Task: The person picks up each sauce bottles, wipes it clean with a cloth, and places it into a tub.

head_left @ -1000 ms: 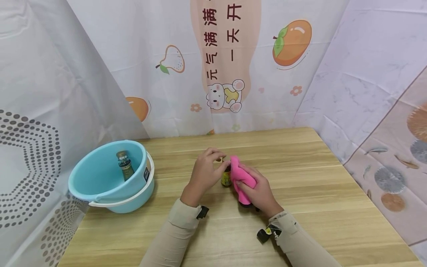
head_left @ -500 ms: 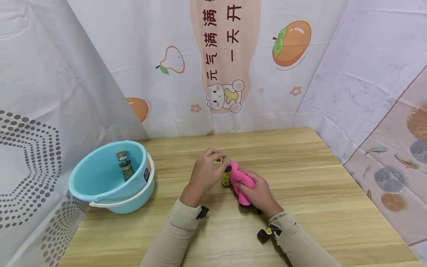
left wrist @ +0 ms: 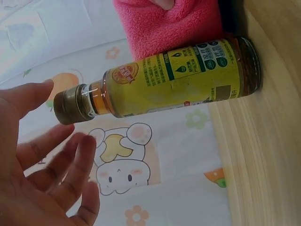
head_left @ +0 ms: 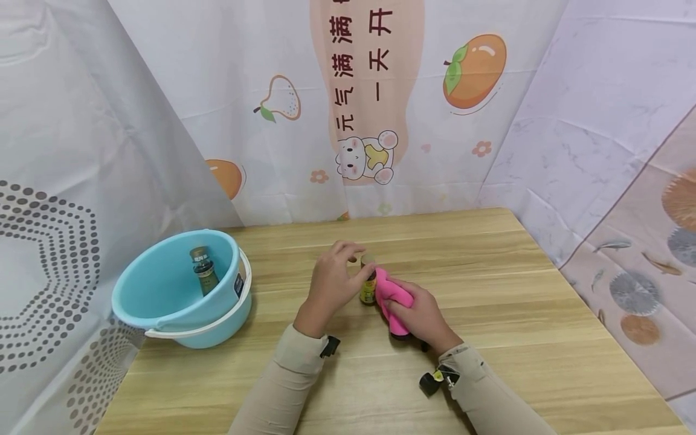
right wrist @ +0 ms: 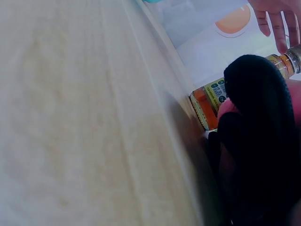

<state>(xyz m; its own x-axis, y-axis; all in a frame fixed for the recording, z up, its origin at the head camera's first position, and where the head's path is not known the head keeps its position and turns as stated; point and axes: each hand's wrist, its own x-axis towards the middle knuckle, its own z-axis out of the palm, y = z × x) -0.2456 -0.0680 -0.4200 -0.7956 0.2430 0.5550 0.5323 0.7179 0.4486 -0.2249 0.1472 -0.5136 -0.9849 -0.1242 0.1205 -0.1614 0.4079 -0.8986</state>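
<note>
A small glass bottle of oil (left wrist: 174, 80) with a yellow label and dark gold cap stands upright on the table. My left hand (head_left: 333, 281) is at its top, thumb and fingers spread apart on either side of the cap (left wrist: 73, 104). To the right, my right hand (head_left: 421, 311) grips a bunched pink towel (head_left: 397, 297) beside the bottle. A dark end (head_left: 400, 336) shows below the towel. In the right wrist view a black, rounded thing (right wrist: 256, 122) hides most of the towel and part of the bottle.
On the left stand nested light blue buckets (head_left: 174, 332) with a white handle. Another capped bottle (head_left: 204, 270) leans inside the upper one. Printed curtains (head_left: 261, 181) hang behind the wooden table (head_left: 489, 260) and along both sides.
The towel's top has come down from beside the cap, and my right hand has shifted slightly with it. More of the bottle's neck and cap shows. My left hand has barely moved.
</note>
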